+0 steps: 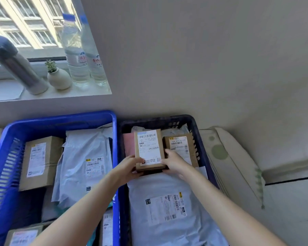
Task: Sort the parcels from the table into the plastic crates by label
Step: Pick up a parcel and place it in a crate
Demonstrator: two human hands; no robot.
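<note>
The left hand [128,168] and right hand [174,162] grip a small brown cardboard parcel [148,146] over the dark navy plastic crate [197,132] — it and the bright blue plastic crate [60,119] already hold several; table unseen.

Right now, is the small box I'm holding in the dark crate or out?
In: left hand and right hand grip the small box within the dark crate walls. Set down: cannot tell.

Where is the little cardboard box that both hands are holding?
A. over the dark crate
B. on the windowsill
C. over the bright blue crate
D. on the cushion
A: the left hand and right hand grip the small cardboard box over the dark crate, beside the bright blue crate.
</note>
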